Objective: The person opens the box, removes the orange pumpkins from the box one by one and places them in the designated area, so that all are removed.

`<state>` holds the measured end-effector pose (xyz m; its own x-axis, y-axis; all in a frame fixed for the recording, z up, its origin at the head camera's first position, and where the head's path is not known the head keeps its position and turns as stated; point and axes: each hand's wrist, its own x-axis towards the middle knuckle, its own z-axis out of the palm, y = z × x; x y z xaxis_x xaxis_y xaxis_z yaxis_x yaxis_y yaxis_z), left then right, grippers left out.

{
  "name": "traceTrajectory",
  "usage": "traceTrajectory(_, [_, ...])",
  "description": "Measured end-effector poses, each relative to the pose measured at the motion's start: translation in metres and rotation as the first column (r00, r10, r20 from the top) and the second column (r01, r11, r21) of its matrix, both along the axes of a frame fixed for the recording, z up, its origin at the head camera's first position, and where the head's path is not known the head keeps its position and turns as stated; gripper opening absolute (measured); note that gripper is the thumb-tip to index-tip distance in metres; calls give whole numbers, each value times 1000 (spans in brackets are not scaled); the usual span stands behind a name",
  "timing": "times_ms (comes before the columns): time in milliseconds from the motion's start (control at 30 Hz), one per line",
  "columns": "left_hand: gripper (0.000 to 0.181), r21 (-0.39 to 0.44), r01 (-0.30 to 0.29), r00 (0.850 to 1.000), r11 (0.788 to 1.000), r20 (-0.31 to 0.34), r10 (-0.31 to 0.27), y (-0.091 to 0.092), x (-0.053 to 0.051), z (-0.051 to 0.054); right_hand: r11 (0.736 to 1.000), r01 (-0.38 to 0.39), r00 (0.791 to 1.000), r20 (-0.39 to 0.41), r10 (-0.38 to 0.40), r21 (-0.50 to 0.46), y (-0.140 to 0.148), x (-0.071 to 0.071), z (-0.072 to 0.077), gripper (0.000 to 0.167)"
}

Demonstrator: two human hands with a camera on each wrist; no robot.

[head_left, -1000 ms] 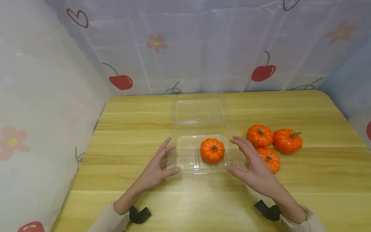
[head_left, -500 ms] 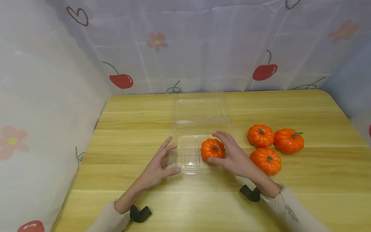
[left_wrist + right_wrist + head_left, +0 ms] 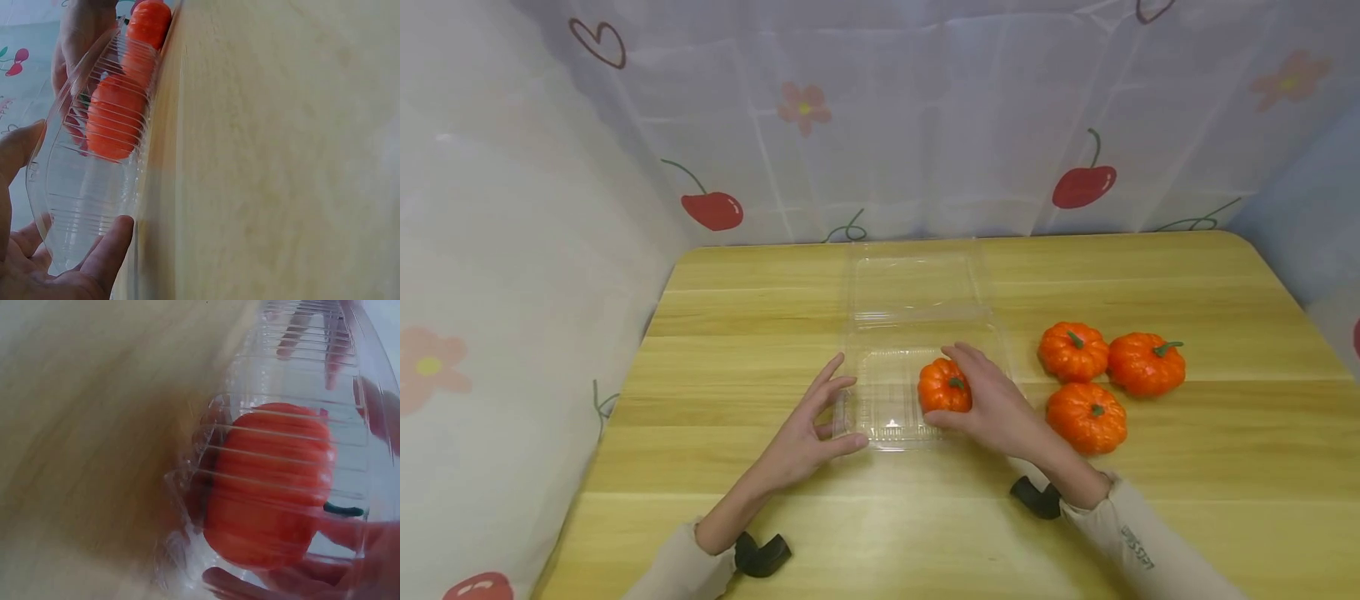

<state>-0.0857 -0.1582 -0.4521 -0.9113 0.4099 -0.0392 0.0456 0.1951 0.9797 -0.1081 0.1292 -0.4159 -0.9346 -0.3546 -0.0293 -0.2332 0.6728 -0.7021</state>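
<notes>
A clear plastic clamshell box (image 3: 880, 408) lies with its lid (image 3: 917, 283) folded back, away from me. Inside its right half sits a small orange pumpkin (image 3: 942, 387) with a green stem. My right hand (image 3: 992, 410) grips this pumpkin from the right, thumb on the near side and fingers on the far side; its right part is hidden. At the box's left end my left hand (image 3: 801, 433) rests with spread fingers. In the left wrist view its fingers lie along the box wall (image 3: 94, 181). The right wrist view shows the pumpkin (image 3: 269, 481) through the ribbed wall.
Right of the box, three more orange pumpkins stand close together: a back one (image 3: 1073, 352), a far right one (image 3: 1146, 364) and a front one (image 3: 1087, 417). They rest on a wooden table (image 3: 715, 333). A patterned curtain (image 3: 925, 125) stands behind it.
My right hand has moved left, from beside the box's right end to round the pumpkin inside it. The left hand, the box and the pumpkins have stayed in place.
</notes>
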Motion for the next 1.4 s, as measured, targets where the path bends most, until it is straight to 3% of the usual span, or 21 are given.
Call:
traceTrajectory(733, [75, 5, -20, 1000, 1000, 4, 20, 1, 1, -2, 997, 29, 998, -62, -25, 70, -5, 5, -7, 74])
traceTrajectory(1400, [74, 7, -26, 1000, 1000, 4, 26, 1, 1, -1, 999, 51, 994, -93, -49, 18, -6, 8, -6, 68])
